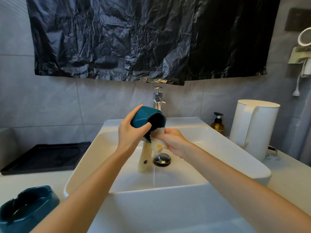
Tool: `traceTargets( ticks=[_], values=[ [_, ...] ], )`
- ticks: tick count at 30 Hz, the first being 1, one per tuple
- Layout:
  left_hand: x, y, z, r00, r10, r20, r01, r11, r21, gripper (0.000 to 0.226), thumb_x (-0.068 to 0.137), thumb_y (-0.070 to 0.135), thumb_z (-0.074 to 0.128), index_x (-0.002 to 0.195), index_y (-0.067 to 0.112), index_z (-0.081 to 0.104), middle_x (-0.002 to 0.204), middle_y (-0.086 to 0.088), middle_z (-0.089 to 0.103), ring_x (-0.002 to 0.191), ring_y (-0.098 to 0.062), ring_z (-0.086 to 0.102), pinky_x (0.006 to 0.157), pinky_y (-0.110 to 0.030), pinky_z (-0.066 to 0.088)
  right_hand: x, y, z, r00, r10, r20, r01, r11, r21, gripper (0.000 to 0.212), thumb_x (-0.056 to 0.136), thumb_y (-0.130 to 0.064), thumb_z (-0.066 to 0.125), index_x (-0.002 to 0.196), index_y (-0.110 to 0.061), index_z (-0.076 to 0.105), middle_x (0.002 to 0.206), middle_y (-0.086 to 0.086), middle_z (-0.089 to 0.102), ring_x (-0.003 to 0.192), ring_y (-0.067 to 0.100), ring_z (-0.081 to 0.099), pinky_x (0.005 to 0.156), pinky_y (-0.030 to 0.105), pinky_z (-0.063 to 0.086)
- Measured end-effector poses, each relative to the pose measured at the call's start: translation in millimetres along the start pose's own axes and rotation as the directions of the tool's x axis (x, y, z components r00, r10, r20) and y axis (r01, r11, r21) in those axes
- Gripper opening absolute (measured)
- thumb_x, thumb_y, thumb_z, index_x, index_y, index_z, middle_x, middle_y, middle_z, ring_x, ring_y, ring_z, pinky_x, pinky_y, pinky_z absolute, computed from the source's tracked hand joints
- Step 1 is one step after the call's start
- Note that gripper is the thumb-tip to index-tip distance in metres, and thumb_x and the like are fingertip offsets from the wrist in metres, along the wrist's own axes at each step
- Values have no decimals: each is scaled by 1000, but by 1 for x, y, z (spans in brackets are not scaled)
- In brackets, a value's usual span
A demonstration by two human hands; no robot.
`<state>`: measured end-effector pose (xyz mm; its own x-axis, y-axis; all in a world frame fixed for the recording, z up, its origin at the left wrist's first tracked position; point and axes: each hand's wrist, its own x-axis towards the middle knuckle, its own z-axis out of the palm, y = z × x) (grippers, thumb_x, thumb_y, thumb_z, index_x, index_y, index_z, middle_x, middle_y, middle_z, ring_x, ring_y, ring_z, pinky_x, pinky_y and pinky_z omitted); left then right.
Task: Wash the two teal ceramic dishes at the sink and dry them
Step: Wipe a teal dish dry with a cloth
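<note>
Gripping the cup (pixel 146 118) in your left hand (pixel 129 132), you tip its mouth rightward toward your right hand (pixel 173 140), which pinches the cloth (pixel 151 153).

Left hand (pixel 130 130) holds teal cup (pixel 145 119); right hand (pixel 173 140) pinches cloth (pixel 157 145) over sink (pixel 193 185).

I logged the cup (pixel 144 118) held over the sink (pixel 168 188), in front of the tap (pixel 158 98), with the left hand (pixel 129 132) on its left side and the right hand (pixel 173 140) just right of its mouth. The cloth (pixel 148 158) hung from the cup's mouth into the basin, just left of the drain plug (pixel 162 159). The second dish (pixel 25 209) sat on the counter (pixel 289 179) at near left, with the tray (pixel 45 157) behind it. The pump bottle (pixel 217 124) and the jug (pixel 254 128) stood right of the sink. The plastic sheet (pixel 134 39) hung on the wall above the tap.
</note>
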<state>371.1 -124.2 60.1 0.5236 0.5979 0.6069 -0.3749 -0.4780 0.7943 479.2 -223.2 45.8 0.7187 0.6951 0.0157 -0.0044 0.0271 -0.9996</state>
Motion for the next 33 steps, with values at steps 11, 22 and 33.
traceTargets(
  ticks=[11, 22, 33],
  values=[
    [6, 3, -4, 991, -128, 23, 130, 980, -153, 51, 82, 4, 62, 119, 38, 56, 118, 5, 61, 110, -13, 57, 84, -24, 53, -2, -16, -6, 998, -61, -25, 57, 990, -127, 13, 85, -11, 67, 98, -12, 66, 108, 15, 69, 98, 26, 66, 85, 37, 54],
    [11, 3, -1, 954, -239, 182, 254, 965, -67, 56, 88, 25, 66, 135, 42, 42, 130, 11, 51, 120, -15, 49, 101, -37, 44, -8, -18, -2, 935, -303, -187, 224, 909, -353, 26, 103, -28, 40, 122, -12, 48, 112, 3, 54, 103, 16, 50, 83, 29, 37],
    [0, 38, 27, 729, -554, 403, 685, 600, -414, 39, 89, 43, 58, 104, 7, 64, 105, -6, 70, 98, -18, 64, 81, -29, 52, -8, -14, -15, 606, -707, -363, 303, 628, -717, 29, 94, -11, 54, 119, -12, 40, 118, 9, 50, 108, 22, 44, 80, 36, 50]
  ],
)
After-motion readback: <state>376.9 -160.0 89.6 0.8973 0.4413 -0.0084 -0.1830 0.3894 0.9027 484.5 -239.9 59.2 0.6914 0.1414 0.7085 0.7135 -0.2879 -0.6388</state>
